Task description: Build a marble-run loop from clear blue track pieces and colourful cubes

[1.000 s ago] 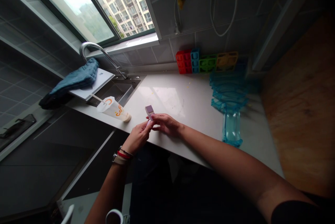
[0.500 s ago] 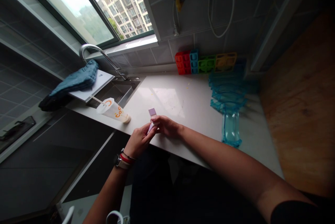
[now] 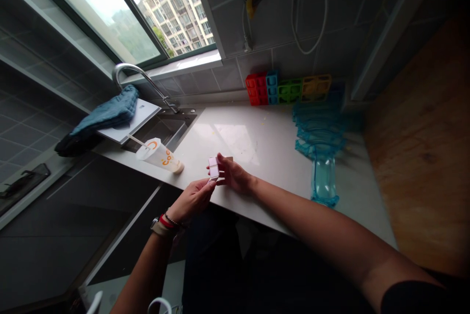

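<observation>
Above the counter's front edge, a small pale-pink hinged block with a seam across its middle is held between both hands. My left hand pinches its lower end between thumb and fingers. The fingers of my right hand are curled around its right side, thumb up near the top. A small brownish patch shows just behind my right fingers; I cannot tell what it is. Left of the hands stands a clear drink cup with orange lettering and a straw.
The white counter carries turquoise translucent trays at right. Red, blue, green and yellow moulded racks line the wall. At left are the sink, a tap, and a blue cloth on a white board.
The pink block has turned and now shows a flat two-part face. My left hand has shifted slightly down and left; my right fingers have opened out a little and the thumb has risen.
</observation>
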{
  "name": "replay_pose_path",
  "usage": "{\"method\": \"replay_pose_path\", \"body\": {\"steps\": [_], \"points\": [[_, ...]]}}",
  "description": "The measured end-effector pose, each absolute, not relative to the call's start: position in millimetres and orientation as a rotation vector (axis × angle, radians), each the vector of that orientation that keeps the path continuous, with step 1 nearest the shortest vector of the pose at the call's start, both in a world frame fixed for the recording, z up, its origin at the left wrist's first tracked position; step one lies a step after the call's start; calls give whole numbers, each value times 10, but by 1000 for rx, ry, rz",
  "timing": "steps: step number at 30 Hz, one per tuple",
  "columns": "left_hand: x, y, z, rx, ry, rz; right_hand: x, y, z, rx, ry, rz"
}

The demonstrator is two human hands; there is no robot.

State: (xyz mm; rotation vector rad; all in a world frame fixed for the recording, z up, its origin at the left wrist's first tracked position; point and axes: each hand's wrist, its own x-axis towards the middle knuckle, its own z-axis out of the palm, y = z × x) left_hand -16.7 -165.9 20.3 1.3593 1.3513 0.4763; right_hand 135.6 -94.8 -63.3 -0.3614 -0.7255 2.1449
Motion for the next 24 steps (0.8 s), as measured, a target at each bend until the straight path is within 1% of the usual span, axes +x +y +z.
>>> {"method": "replay_pose_path", "body": {"steps": [4, 9, 12, 18, 24], "points": [[-200, -1682, 239, 1567, 1388, 256, 1270, -941, -658, -531, -641, 1965], [-212, -1740, 401, 1728, 1368, 34, 1245, -977, -638, -630, -793, 1939], [-255, -1751, 518, 1744, 1365, -23, 1244, -1011, -619, -683, -877, 1882], [-360, -1737, 544, 1577, 1387, 78, 1211, -1079, -612, -778, -966, 1596], [-523, -1699, 416, 1232, 1376, 235, 1227, -1130, -587, -860, -1033, 1449]]}}
